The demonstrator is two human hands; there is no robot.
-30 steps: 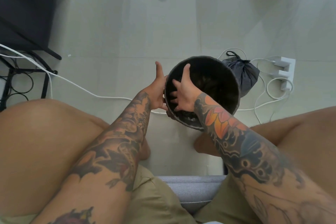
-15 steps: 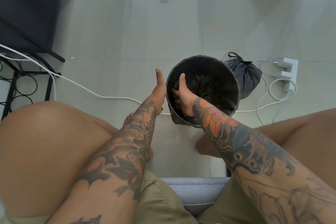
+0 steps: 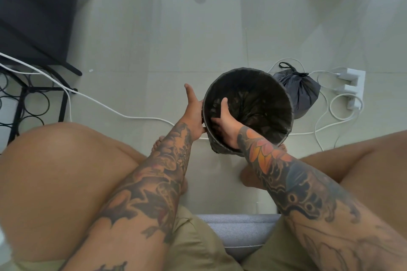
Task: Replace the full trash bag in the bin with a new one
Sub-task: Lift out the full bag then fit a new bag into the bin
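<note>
Both hands seat new dark plastic liner (image 3: 259, 103) in round bin (image 3: 286, 103): left hand (image 3: 193, 114) flat outside rim, fingers together; right hand (image 3: 224, 123) spread inside; should press liner evenly against wall.

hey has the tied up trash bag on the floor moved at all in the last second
No. The tied trash bag sits in the same spot behind the bin, just left of the white power strip; only the camera shifted slightly.

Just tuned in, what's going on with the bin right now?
A seated person is fitting a new black liner into the round bin on the floor between their feet. The right hand is inside, pressing the liner against the near wall, while the left hand steadies the outside. The old tied-off trash bag sits behind the bin, by a white power strip.
</note>
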